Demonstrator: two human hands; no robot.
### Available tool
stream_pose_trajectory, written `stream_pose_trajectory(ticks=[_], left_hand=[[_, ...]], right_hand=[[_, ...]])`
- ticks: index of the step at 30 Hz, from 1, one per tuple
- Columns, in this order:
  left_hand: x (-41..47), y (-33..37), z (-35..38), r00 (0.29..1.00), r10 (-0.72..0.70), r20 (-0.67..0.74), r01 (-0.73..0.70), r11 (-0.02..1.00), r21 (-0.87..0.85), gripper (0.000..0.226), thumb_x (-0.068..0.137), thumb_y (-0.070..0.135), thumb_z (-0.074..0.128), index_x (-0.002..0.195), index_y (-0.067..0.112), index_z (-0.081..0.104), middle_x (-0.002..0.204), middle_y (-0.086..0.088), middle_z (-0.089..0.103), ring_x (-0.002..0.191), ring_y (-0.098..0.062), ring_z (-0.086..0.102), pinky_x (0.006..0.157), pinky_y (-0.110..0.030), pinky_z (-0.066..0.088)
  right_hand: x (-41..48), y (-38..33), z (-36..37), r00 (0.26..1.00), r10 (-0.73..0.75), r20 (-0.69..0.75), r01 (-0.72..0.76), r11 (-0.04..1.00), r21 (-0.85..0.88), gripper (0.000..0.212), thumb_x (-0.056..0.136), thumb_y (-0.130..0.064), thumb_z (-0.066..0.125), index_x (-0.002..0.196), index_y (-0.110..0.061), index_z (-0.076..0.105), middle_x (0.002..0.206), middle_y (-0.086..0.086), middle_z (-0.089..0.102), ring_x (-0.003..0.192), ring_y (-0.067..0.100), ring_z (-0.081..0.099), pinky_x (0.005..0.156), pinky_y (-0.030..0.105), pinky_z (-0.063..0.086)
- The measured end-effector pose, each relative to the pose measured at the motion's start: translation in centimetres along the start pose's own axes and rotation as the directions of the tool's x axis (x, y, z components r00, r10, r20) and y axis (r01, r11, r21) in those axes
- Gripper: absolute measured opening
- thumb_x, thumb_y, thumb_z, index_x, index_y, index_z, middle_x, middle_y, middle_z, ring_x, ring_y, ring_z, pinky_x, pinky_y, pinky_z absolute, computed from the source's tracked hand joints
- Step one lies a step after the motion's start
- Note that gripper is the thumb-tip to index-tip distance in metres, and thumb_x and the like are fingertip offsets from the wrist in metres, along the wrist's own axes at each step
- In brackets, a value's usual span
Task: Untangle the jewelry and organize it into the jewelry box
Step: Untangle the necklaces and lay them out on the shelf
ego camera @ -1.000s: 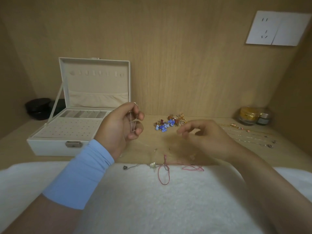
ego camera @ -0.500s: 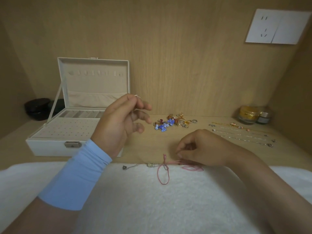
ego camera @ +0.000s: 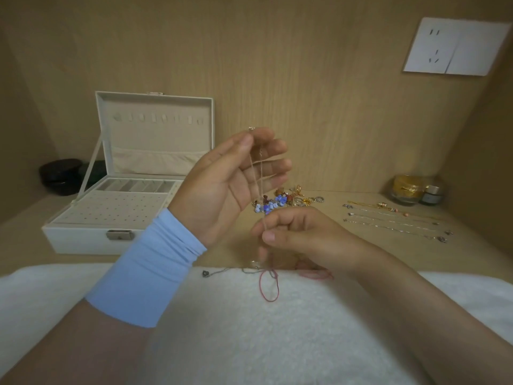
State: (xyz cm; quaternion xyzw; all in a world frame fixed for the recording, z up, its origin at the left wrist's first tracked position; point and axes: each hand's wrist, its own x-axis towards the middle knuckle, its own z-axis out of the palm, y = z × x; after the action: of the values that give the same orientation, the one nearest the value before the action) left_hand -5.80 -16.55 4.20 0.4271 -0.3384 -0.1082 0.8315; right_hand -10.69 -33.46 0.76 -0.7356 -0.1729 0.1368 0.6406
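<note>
Pinching the top of a thin chain (ego camera: 261, 173) in my raised left hand (ego camera: 222, 184), I grip its lower part with my right hand (ego camera: 299, 234). It hangs taut above a red cord (ego camera: 268, 287) on the white towel (ego camera: 249, 329); the jewelry box (ego camera: 116, 215) sits open at left.

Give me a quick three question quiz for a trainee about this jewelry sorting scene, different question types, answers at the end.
1. True or false: the jewelry box lid is closed.
2. Which hand pinches the top of the thin chain? A) left hand B) right hand C) neither
3. Fill in: the straightened chains lie on the person's ____ side of the bead pile.

Key
1. False; the lid stands open.
2. A; the right hand pinches the chain lower down, above the red cord at the white towel edge.
3. Right.
</note>
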Motion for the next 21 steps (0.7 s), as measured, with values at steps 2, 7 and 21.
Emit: stream_pose_trajectory(ticks=[2, 7, 21], left_hand=[[0.4, 0.7, -0.4, 0.998, 0.002, -0.057, -0.002, 1.0, -0.005, 0.025, 0.094, 0.025, 0.045, 0.095, 0.016, 0.068, 0.093, -0.005, 0.072, 0.082, -0.02, 0.07, 0.079, -0.037, 0.058], [1.1, 1.7, -2.2, 0.97, 0.018, -0.244, -0.021, 1.0, -0.011, 0.025, 0.101, 0.023, 0.04, 0.088, 0.017, 0.06, 0.079, -0.001, 0.068, 0.068, -0.017, 0.065, 0.07, -0.034, 0.058], [0.5, -0.4, -4.5, 0.845, 0.164, -0.509, 0.023, 0.939, 0.342, 0.017, 0.101, 0.012, 0.047, 0.093, 0.013, 0.062, 0.081, -0.003, 0.062, 0.067, -0.018, 0.063, 0.076, -0.038, 0.058]], right_hand=[[0.3, 0.4, -0.8, 0.998, -0.002, -0.064, -0.003, 0.997, -0.078, 0.01, 0.098, -0.008, 0.06, 0.098, -0.005, 0.069, 0.08, 0.017, 0.061, 0.049, 0.006, 0.057, 0.045, 0.015, 0.042], [1.0, 1.6, -2.6, 0.982, -0.018, -0.186, -0.013, 0.987, -0.162, 0.015, 0.095, -0.017, 0.064, 0.085, -0.019, 0.075, 0.063, 0.0, 0.055, 0.06, 0.017, 0.052, 0.059, 0.019, 0.042], [0.5, 2.7, -5.0, 0.95, 0.122, -0.288, -0.195, 0.95, -0.242, 0.013, 0.091, -0.001, 0.068, 0.1, -0.008, 0.075, 0.068, 0.001, 0.059, 0.055, 0.013, 0.054, 0.053, 0.027, 0.049]])
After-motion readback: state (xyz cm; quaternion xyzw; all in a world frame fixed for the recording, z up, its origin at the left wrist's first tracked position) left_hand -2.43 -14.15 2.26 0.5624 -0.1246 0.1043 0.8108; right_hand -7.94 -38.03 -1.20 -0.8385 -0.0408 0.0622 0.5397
